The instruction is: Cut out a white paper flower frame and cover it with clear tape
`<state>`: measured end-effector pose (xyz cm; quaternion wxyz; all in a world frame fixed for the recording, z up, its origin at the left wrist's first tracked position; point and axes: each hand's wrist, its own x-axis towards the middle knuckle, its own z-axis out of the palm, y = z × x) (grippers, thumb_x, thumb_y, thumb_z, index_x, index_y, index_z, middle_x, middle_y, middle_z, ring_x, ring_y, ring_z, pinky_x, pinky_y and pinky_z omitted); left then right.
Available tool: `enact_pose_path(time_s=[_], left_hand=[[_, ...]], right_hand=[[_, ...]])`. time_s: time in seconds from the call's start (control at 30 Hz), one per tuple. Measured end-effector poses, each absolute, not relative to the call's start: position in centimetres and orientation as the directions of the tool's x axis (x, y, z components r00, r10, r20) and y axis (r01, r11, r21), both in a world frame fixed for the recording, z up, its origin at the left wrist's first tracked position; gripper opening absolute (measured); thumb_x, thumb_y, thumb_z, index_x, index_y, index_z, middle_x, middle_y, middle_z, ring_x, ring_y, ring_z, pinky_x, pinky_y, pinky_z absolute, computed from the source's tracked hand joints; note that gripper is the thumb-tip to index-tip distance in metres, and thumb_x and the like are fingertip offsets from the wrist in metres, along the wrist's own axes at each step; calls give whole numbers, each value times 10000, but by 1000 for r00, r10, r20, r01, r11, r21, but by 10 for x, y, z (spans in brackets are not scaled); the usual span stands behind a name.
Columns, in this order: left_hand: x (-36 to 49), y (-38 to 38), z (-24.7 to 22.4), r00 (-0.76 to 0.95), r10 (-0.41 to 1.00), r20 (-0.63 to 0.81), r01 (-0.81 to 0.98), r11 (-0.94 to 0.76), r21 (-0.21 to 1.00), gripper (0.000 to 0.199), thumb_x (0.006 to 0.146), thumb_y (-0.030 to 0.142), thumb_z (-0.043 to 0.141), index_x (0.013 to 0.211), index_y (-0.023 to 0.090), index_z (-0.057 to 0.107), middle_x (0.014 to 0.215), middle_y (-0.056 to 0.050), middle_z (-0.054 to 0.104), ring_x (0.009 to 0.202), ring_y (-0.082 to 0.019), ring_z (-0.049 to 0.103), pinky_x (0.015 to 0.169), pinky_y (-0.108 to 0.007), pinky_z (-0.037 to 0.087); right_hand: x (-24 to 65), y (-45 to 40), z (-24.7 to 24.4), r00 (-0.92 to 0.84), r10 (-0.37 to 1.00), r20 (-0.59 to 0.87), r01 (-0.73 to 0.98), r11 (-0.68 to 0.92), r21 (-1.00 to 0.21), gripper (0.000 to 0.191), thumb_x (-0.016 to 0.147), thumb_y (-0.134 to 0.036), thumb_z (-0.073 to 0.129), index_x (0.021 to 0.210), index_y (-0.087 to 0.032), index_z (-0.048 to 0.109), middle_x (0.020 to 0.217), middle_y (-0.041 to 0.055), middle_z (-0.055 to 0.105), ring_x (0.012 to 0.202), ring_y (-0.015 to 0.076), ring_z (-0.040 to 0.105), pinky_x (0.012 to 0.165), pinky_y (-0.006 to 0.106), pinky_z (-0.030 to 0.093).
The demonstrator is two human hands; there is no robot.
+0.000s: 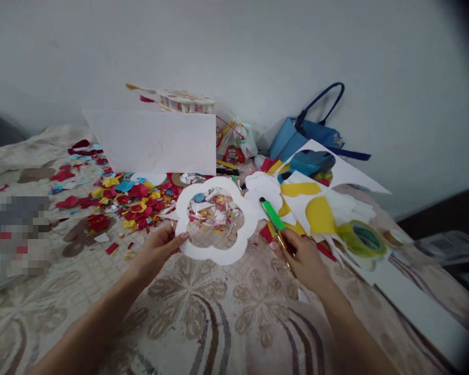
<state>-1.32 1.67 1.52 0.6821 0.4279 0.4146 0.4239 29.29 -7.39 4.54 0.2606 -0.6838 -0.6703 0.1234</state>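
Observation:
My left hand (164, 244) pinches the lower left edge of a white scalloped paper ring (247, 229), shaped like a flower outline. The ring is held up above the patterned cloth, and scraps show through its opening. My right hand (303, 258) is closed around a slim utility knife (272, 213) with a bright green part, a black end and a gold-coloured part. The black end points up and left, close to white scalloped paper cutouts (262, 188) behind it. I cannot see a blade.
Red, yellow and blue paper scraps (140, 200) lie heaped at left. A white sheet (160, 143) stands behind them. At right are a cut-out white sheet (352, 169), yellow pieces (320, 214), a tape roll (361, 238) and a blue bag (287, 136) by the wall.

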Motion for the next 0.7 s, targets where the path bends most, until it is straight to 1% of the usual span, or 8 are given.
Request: enact_pose_path(time_s=[0.17, 0.3, 0.4, 0.5, 0.7], left_hand=[[-12, 17, 12, 314, 929, -196, -220, 272, 937, 306, 642, 318, 800, 860, 141, 676, 830, -40, 711, 738, -149, 637, 708, -243, 522], [-14, 18, 5, 334, 919, -207, -229, 292, 929, 297, 664, 315, 789, 888, 153, 680, 851, -31, 711, 757, -142, 642, 736, -241, 525], [-13, 17, 3, 332, 917, -221, -239, 309, 920, 323, 644, 319, 804, 894, 156, 682, 856, -25, 707, 749, -131, 637, 728, -228, 527], [-12, 16, 2, 322, 918, -232, -236, 315, 919, 322, 632, 322, 811, 874, 151, 685, 849, -28, 708, 738, -130, 633, 707, -219, 530], [-10, 15, 0, 359, 904, -230, -233, 326, 916, 269, 667, 308, 790, 877, 173, 691, 859, -23, 717, 770, -128, 638, 719, -204, 524]], right_hand=[[288, -75, 42, 59, 973, 223, 882, 54, -468, 257, 879, -436, 462, 731, -228, 431, 569, -32, 494, 513, 139, 467, 511, 260, 306], [279, -74, 35, 67, 966, 249, 928, 31, -371, 207, 862, -406, 483, 767, -222, 472, 593, -19, 548, 523, 151, 521, 517, 263, 313], [275, -74, 31, 91, 953, 289, 951, 3, -310, 197, 855, -406, 491, 796, -218, 506, 604, -8, 584, 533, 167, 557, 525, 270, 322], [274, -74, 30, 94, 945, 313, 964, -9, -264, 197, 861, -402, 483, 823, -213, 525, 608, -1, 607, 544, 179, 580, 530, 273, 328], [276, -73, 27, 87, 942, 325, 980, -23, -197, 228, 889, -408, 448, 822, -211, 542, 569, -4, 602, 526, 181, 586, 519, 271, 307]])
